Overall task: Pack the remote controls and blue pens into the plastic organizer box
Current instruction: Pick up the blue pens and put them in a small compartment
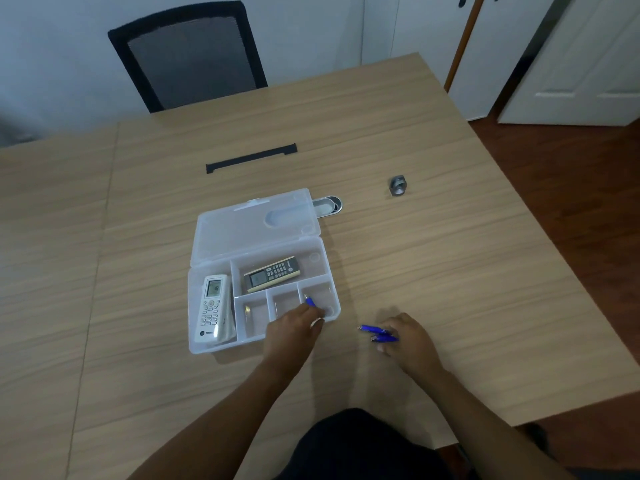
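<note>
The clear plastic organizer box point(194, 341) lies open on the wooden table, lid folded back. A white remote point(212, 308) fills its left compartment. A dark remote with a cream edge point(272, 273) lies in the upper compartment. My left hand point(294, 327) holds a blue pen point(309, 301) over the lower right compartment, tip pointing into it. To the right of the box, my right hand point(408, 336) rests on the table and grips two more blue pens point(377, 333).
A black strip point(251, 157) lies farther back on the table. A small grey metal fitting point(397, 186) stands at the right. An oval cable port point(329, 205) sits behind the lid. A black chair point(187, 57) faces the far edge.
</note>
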